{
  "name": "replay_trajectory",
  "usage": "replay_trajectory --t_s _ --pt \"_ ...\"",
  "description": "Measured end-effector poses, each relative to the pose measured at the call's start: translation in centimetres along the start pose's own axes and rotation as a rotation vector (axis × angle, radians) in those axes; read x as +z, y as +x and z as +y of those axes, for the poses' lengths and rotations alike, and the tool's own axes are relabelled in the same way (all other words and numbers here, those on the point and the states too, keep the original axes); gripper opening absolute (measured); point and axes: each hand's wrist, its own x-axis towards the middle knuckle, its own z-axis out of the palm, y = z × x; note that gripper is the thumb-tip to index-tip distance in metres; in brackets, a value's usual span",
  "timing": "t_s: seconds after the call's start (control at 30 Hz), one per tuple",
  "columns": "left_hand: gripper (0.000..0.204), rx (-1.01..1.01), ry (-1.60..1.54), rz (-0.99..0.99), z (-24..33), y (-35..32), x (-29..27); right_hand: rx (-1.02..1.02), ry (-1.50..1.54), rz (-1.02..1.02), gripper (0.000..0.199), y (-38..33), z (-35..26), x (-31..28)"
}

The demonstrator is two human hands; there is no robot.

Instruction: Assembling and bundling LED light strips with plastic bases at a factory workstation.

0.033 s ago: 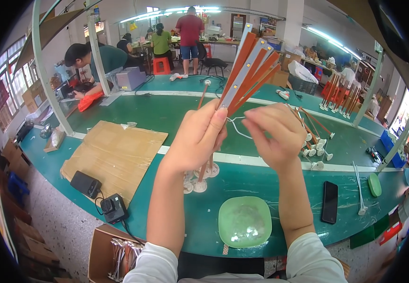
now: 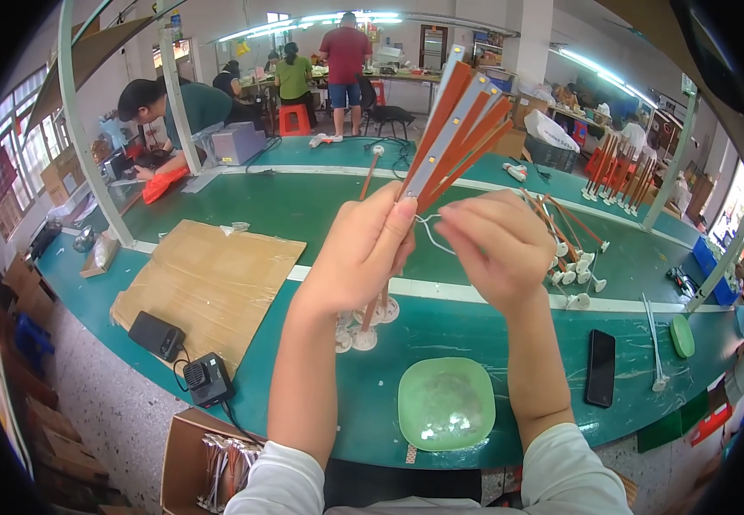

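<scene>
In front of me my left hand (image 2: 368, 245) is closed round a bundle of LED light strips (image 2: 441, 137). The strips fan out upward, some showing a white face with small yellow LEDs, others an orange-brown back. Below the fist hang their white round ends (image 2: 365, 336). My right hand (image 2: 499, 245) is closed in a pinch just right of the bundle. A thin white cord (image 2: 437, 240) loops between the bundle and its fingertips, which are slightly blurred. Nearer to me on the green table (image 2: 355, 403) lies a light-green square dish (image 2: 446, 403) holding something clear and shiny.
More strips with white round ends (image 2: 571, 273) lie to the right. A phone (image 2: 599, 367) and a small green dish (image 2: 682, 336) are near the right edge. Cardboard (image 2: 217, 275) and black adapters (image 2: 207, 379) lie left, above a box of strips (image 2: 185, 455). A co-worker (image 2: 183, 112) leans in at far left.
The bundle's upper tips have shifted slightly to the right. My right hand's fingertips have moved a little left, toward the bundle.
</scene>
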Motion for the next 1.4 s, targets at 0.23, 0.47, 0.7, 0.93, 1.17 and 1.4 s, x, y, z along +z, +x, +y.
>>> replay_trajectory --t_s 0.23,0.47,0.7,0.93,1.17,1.4 --pt "0.033 0.030 0.018 -0.038 -0.2 0.3 0.5 -0.089 -0.085 -0.117 0.024 0.0 -0.9 -0.2" --pt "0.031 0.006 0.071 -0.008 0.1 0.3 1.0 0.105 -0.252 -0.251 0.018 -0.6 -2.7 0.5" --pt "0.030 0.033 0.161 0.036 -0.4 0.4 1.0 0.296 0.042 -0.119 0.003 -1.1 -2.6 2.2" --pt "0.026 0.118 0.305 0.076 -0.5 0.8 0.6 1.277 1.008 -0.035 0.017 -1.4 -2.1 2.1" --pt "0.027 0.242 0.227 0.160 -1.6 0.9 1.2 1.547 1.824 0.129 0.024 -1.7 -2.1 2.3" --pt "0.029 0.060 0.165 0.233 -0.8 0.5 0.4 0.545 -0.063 0.222 0.010 -1.6 -1.5 2.7"
